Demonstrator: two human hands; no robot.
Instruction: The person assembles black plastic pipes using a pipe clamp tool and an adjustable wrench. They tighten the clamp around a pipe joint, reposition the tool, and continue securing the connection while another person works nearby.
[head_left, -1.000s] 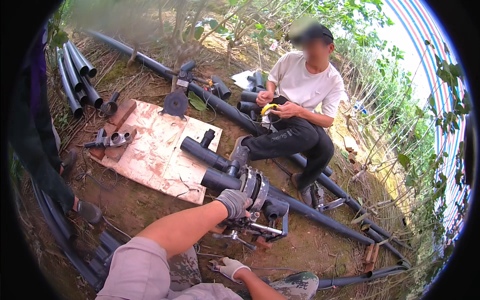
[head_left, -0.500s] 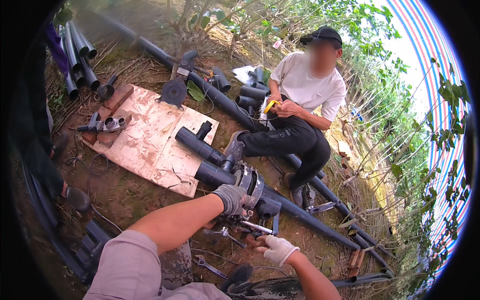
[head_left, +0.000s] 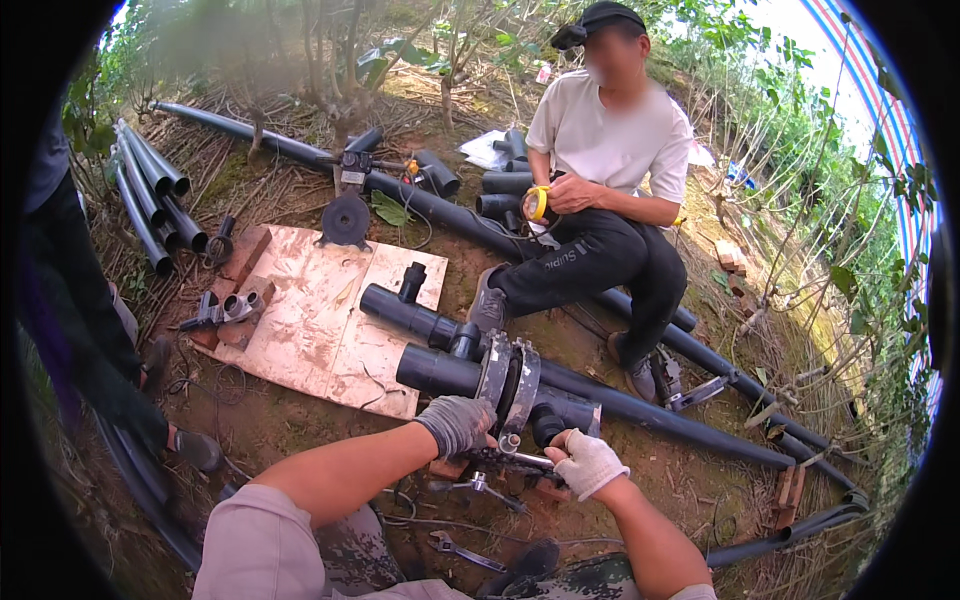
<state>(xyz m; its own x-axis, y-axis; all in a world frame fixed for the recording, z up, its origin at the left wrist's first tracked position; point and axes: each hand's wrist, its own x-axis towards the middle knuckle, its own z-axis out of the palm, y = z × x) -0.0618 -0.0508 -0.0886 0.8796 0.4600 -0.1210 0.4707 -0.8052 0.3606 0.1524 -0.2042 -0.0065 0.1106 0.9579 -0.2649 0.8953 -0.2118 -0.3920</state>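
Note:
A thick black pipe (head_left: 440, 370) with a grey bolted flange joint (head_left: 510, 375) lies on the ground in front of me. My left hand (head_left: 455, 423), in a grey glove, rests against the lower edge of the flange. My right hand (head_left: 588, 462), in a white glove, is closed on a metal wrench (head_left: 525, 460) that reaches to a bolt under the flange. A thinner black pipe (head_left: 660, 415) runs off to the right from the joint.
A person in a white shirt sits on a long pipe (head_left: 450, 215) beyond, holding a yellow tape roll (head_left: 538, 203). A wooden board (head_left: 330, 320) carries a small pipe fitting (head_left: 410, 310) and tools. Spanners (head_left: 465, 550) lie by my knees. Pipes (head_left: 150, 200) are stacked at left, where another person's legs (head_left: 90, 330) stand.
My right hand has come up from near my knee to the wrench under the flange. My view has shifted closer. My left hand stays at the flange.

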